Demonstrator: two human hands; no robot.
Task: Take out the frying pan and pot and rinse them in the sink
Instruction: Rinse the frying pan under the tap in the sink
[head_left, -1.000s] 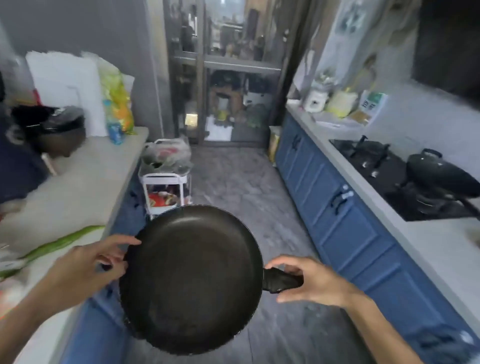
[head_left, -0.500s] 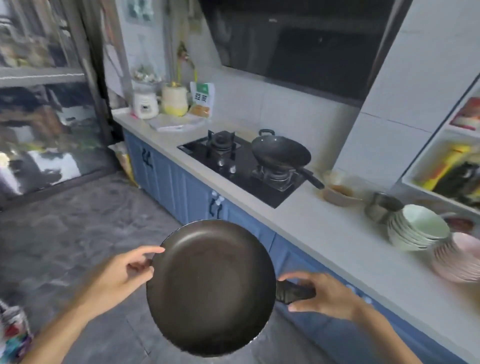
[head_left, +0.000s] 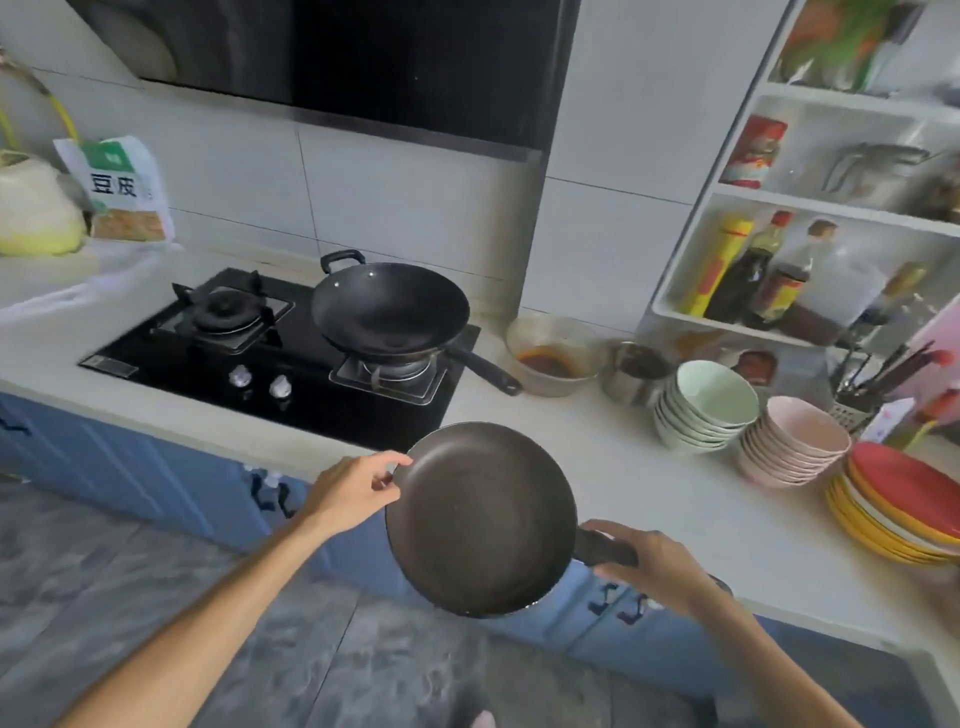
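Over the front edge of the long white countertop (head_left: 649, 499), the round dark non-stick frying pan (head_left: 480, 519) is held in the air. The right hand (head_left: 654, 566) clasps its black handle; the left hand (head_left: 353, 493) pinches the opposite rim.

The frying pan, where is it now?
In the head view, the frying pan is held at lower centre, over the counter edge, in front of the stove.

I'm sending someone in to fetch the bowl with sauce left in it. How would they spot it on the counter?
Find the black stove set in the counter. Just right of it, past the wok handle and against the wall, sits the sauce bowl. It stands alone and holds reddish-brown residue, unlike the clean stacked green bowls and pink bowls further right.
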